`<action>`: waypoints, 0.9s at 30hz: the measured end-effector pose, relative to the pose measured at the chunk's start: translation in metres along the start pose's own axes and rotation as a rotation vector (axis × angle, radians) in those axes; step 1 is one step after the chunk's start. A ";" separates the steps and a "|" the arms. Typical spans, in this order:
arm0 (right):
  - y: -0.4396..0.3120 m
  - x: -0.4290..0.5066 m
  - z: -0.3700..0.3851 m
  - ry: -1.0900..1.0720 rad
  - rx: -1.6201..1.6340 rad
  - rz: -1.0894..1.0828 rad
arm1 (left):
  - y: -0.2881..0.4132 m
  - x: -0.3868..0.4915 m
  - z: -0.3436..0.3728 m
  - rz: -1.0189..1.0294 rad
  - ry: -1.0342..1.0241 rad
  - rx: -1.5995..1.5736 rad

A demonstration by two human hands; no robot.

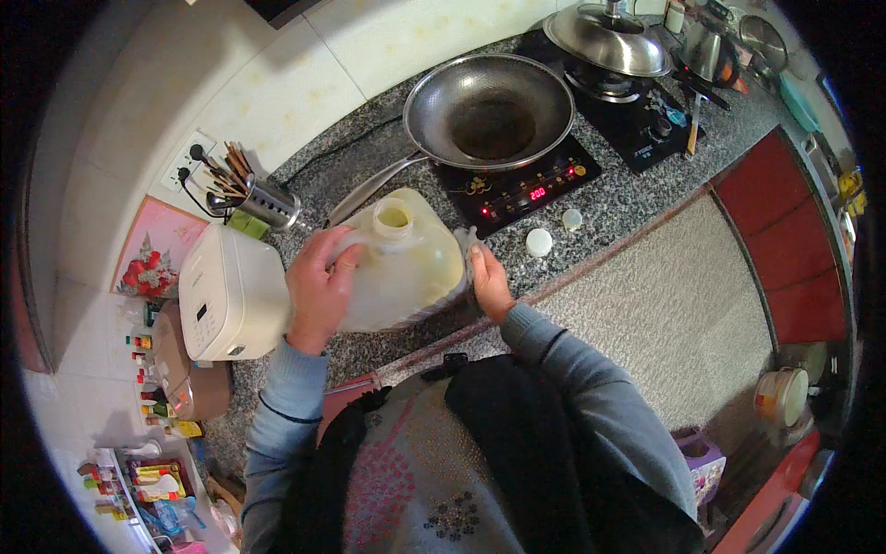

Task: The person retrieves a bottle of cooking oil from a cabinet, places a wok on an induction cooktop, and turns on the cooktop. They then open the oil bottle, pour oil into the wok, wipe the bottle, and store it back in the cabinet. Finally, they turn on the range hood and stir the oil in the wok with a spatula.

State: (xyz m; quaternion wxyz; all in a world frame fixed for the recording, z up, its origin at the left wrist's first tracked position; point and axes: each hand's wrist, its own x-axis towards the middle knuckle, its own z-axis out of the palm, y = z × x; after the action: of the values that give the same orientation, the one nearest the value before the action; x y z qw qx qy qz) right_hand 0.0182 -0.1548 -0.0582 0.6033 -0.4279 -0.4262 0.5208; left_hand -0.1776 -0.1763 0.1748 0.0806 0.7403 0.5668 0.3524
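Observation:
A large translucent plastic jug (408,277) is in front of me, its mouth uncapped and yellowish inside. My left hand (322,277) grips the jug's handle. At the jug's right side, my right hand (490,280) holds a crumpled whitish cloth or tissue (470,242) against the wall; its fingers are partly hidden. A white screw cap (538,242) and a smaller translucent cap (572,219) lie on the granite counter. Beyond the jug, a steel wok (491,114) with a dark, shiny bottom sits on a lit induction cooker (533,187).
A lidded pan (609,41) stands on a gas hob (640,131) at the back right. To my left are a cream rice cooker (232,294) and a steel utensil holder (273,202) with chopsticks. The wok's handle (374,187) reaches toward the jug.

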 end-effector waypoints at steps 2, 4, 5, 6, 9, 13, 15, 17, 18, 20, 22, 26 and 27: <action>0.023 0.002 -0.010 -0.057 -0.124 0.089 | -0.005 0.002 0.004 0.073 0.053 0.009; 0.017 0.002 -0.008 -0.042 -0.136 0.115 | -0.009 0.002 0.003 0.028 0.027 -0.006; 0.014 -0.001 -0.004 -0.044 -0.058 0.058 | -0.009 0.002 0.002 0.006 0.015 -0.013; 0.002 0.000 0.001 -0.050 0.016 -0.008 | -0.007 0.005 0.001 0.022 0.011 -0.004; -0.091 0.005 0.008 -0.153 -0.007 -0.213 | -0.003 0.005 -0.002 0.024 -0.008 0.022; -0.140 0.036 0.026 -0.260 -0.137 -0.507 | -0.009 0.002 0.000 0.034 0.011 0.025; -0.140 0.045 0.031 -0.307 -0.041 -0.424 | -0.010 0.001 -0.002 0.058 0.025 0.025; -0.119 0.054 0.032 -0.306 0.184 -0.186 | -0.002 0.004 -0.002 0.088 0.023 0.022; -0.099 0.059 0.028 -0.307 0.223 -0.024 | -0.002 0.004 -0.002 0.060 0.022 0.001; -0.069 0.057 0.022 -0.241 0.156 0.008 | -0.001 0.002 -0.001 0.007 0.023 -0.042; -0.038 0.050 0.016 -0.165 0.101 0.020 | -0.004 0.004 0.000 0.045 0.040 0.012; 0.018 0.020 0.000 -0.077 0.018 0.096 | -0.004 0.004 -0.002 0.077 0.047 0.025; 0.023 0.014 -0.004 -0.074 -0.008 0.131 | -0.005 0.004 -0.002 0.071 0.045 0.025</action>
State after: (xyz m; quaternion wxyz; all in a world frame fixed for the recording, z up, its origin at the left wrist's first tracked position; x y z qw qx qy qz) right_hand 0.0170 -0.1387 -0.0807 0.5502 -0.4378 -0.4212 0.5729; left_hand -0.1819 -0.1714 0.1751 0.0460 0.7528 0.5461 0.3646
